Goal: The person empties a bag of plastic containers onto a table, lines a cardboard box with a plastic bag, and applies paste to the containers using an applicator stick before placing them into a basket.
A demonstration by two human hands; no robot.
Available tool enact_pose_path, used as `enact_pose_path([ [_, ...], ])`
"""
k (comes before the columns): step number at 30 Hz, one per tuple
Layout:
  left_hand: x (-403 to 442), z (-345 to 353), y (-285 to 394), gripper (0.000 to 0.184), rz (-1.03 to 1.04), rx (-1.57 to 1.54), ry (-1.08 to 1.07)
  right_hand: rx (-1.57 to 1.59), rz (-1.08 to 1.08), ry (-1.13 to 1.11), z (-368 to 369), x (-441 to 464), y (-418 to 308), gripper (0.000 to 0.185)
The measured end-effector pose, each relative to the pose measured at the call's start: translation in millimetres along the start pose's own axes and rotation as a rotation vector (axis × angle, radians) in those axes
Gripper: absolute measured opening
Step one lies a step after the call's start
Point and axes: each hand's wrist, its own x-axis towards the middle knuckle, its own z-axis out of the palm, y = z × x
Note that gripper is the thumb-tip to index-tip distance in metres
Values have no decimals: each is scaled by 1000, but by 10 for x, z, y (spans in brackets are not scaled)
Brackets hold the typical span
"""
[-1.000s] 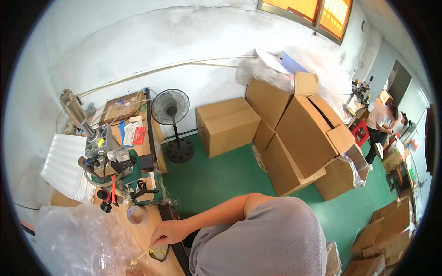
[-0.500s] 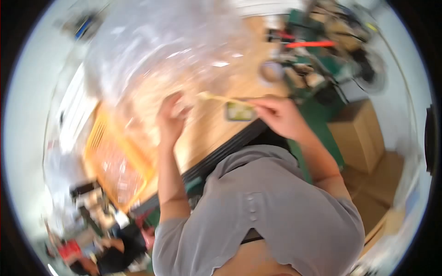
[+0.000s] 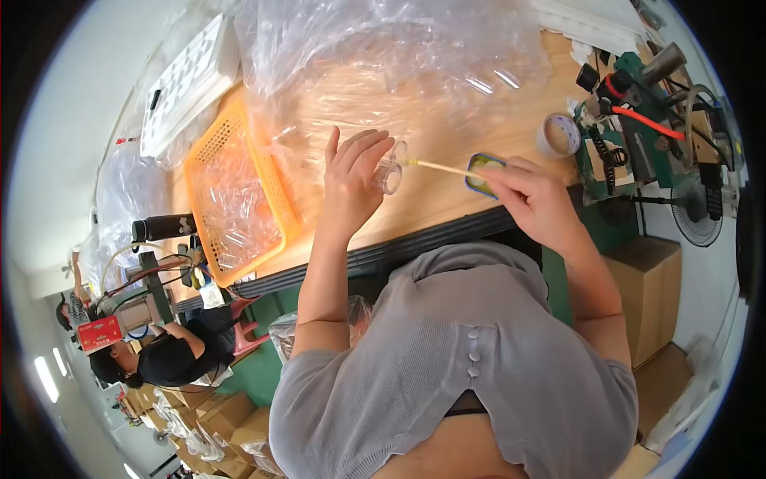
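Note:
In the head view, my left hand (image 3: 355, 180) grips a small clear plastic part (image 3: 390, 177) with rounded ends, some fingers stretched out above it. My right hand (image 3: 533, 195) pinches a thin pale stick (image 3: 447, 168), possibly a brush. Its far tip meets or nearly touches the clear part; I cannot tell which. A small blue-rimmed dish (image 3: 472, 184) with something yellow-green inside lies on the wooden table (image 3: 431, 209), partly hidden by my right hand.
Clear plastic film (image 3: 383, 48) covers the back of the table. An orange basket (image 3: 289, 227) of clear bags stands left, a tape roll (image 3: 558, 135) right. Beyond it is a green machine (image 3: 630, 152) with a red hose. A co-worker (image 3: 171, 355) sits at lower left.
The view has shifted and sharpened, so the table things appear farther right. My hands are now closer together, with the stick's tip at the clear part.

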Motion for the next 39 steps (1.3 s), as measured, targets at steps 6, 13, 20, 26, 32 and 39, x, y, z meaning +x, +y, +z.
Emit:
enact_pose_path([
  [6, -49, -64, 6, 47, -38, 13, 39, -5, -2, -5, 17, 19, -8, 21],
  [13, -76, -105, -18, 46, -75, 117, 58, 38, -44, -103, 38, -39, -193, 24],
  [20, -201, -217, -160, 42, -93, 258, 91, 94, -73, -105, 214, 2, -144, 24],
  [26, -782, -915, -1212, 46, -543, 874, 134, 187, -7, -14, 164, 40, -41, 20],
  [32, -607, -763, -1454, 72, -508, 639, 266, 248, 104, -18, 147, -63, 116, 17],
  [39, 693, 919, -1386, 82, -845, -280, -44, 283, 164, -12, 120, -95, 122, 19],
])
